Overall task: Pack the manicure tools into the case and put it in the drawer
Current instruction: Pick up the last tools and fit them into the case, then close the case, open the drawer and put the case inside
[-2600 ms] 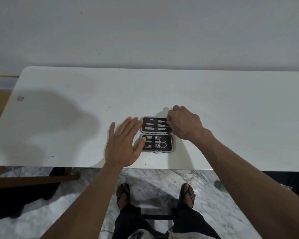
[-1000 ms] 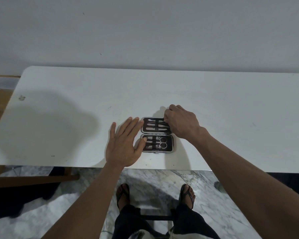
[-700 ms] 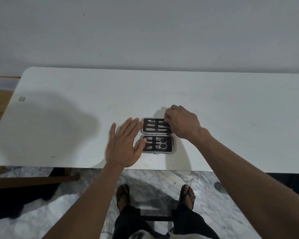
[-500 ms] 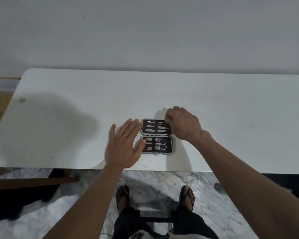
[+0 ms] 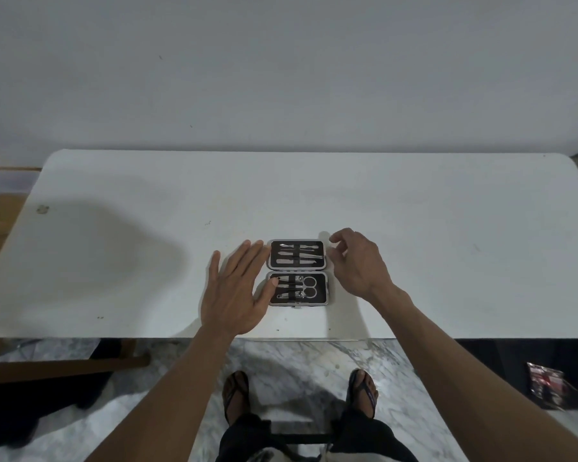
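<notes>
The case (image 5: 297,273) lies open and flat on the white table (image 5: 447,245), right between the two hands. It has two halves, one farther away and one nearer the person. Small shiny tools (image 5: 296,288) sit in rows inside both halves, each one tucked under a black band. The little scissors (image 5: 309,286) are in the near half.

The left hand (image 5: 236,295) lies just to the left of the case with its fingers straight and spread. Its thumb tip touches the left edge of the near half. It holds nothing.

The right hand (image 5: 359,265) is just to the right of the far half. Its fingers are loosely bent and held up a little, and they hold nothing. It does not touch the case.

All the tools look packed, so I think the next job is to fold the case closed.

The case looks small, light and stiff, like a thin hard book. It could slide on the smooth table if pushed from one side only. A good way is to keep the left thumb on the near half, pinch the far edge with the right fingers, and fold it over. Once closed, it should be easy to pick up by its two long sides.

No drawer can be seen here.
</notes>
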